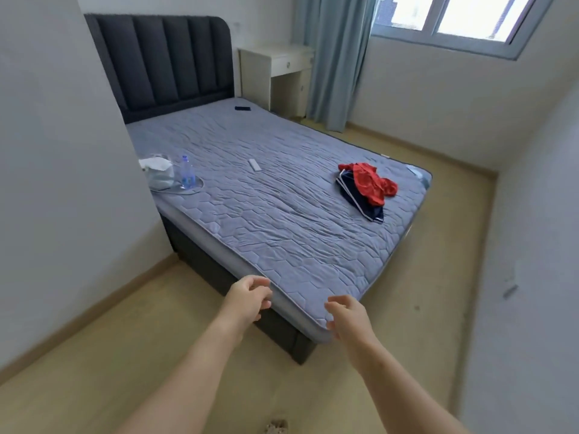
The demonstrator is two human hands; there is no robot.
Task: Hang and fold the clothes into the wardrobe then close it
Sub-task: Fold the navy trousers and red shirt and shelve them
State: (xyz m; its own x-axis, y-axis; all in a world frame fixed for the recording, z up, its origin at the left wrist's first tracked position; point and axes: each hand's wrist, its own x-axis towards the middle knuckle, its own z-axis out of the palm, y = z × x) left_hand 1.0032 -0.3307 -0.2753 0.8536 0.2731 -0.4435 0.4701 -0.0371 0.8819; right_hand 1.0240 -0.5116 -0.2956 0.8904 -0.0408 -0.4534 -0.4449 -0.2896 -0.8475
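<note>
Clothes (368, 189): red and navy heap, unfolded, on the bed (282, 239) by its foot edge, toward the window-side corner.

Progress judged nil: nothing looks folded or hung, and no wardrobe is in view, so pick-up, folding, hanging and closing all remain. The left hand (247, 297) and right hand (347, 317) are at the near foot corner, well apart from the heap. Both have loosely curled fingers and grasp nothing. Whether either touches the mattress edge cannot be told.
</note>
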